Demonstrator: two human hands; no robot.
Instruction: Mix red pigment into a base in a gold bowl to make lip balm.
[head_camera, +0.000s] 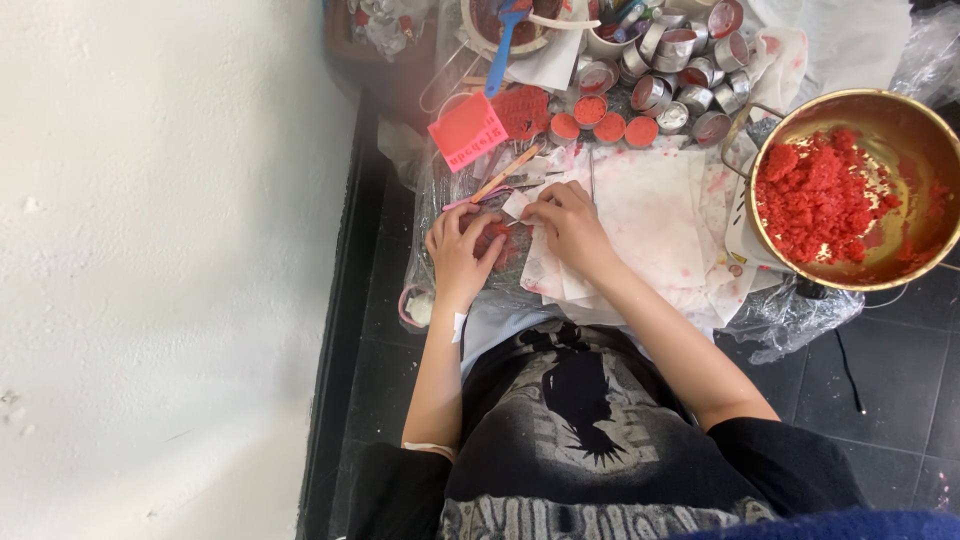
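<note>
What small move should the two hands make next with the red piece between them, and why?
Probably the right hand keeps working its thin tool on the red piece that the left hand steadies over the white paper; filled red tins lie ahead.

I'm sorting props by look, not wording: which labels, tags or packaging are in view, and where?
Pink tag: square card with printing, tilted, above the hands, beside the round red moulded pieces.
Clear plastic bag: crumpled, below the brass bowl at the right.
Small silver tins: round, heaped at the top; some filled red.
</note>
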